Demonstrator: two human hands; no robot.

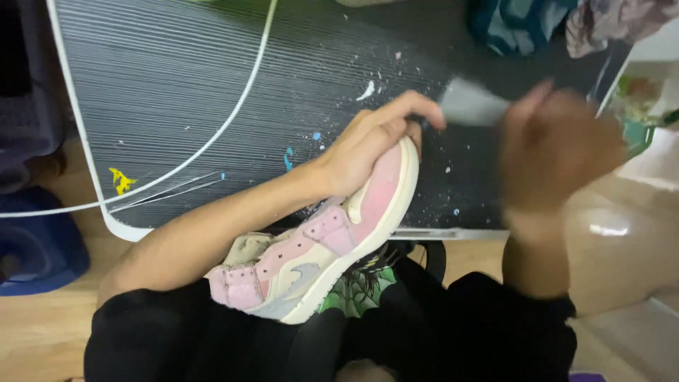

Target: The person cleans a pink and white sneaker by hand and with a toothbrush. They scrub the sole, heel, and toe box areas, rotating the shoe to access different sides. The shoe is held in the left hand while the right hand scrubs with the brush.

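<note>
A pink, cream and grey sneaker (332, 240) lies on its side across my lap, its toe pointing up toward the dark mat (177, 92). My left hand (375, 141) grips the toe end, fingers curled over the top. My right hand (559, 148) is blurred with motion at the right and holds a pale grey flat piece (470, 105), like a wipe or card, close to the shoe's toe.
The ribbed dark mat has a white border, white flecks and blue and yellow paint spots (122, 180). A white cable (233, 106) curves over it. Crumpled cloth (552, 25) lies at the top right, a blue object (35, 247) at the left on the wooden floor.
</note>
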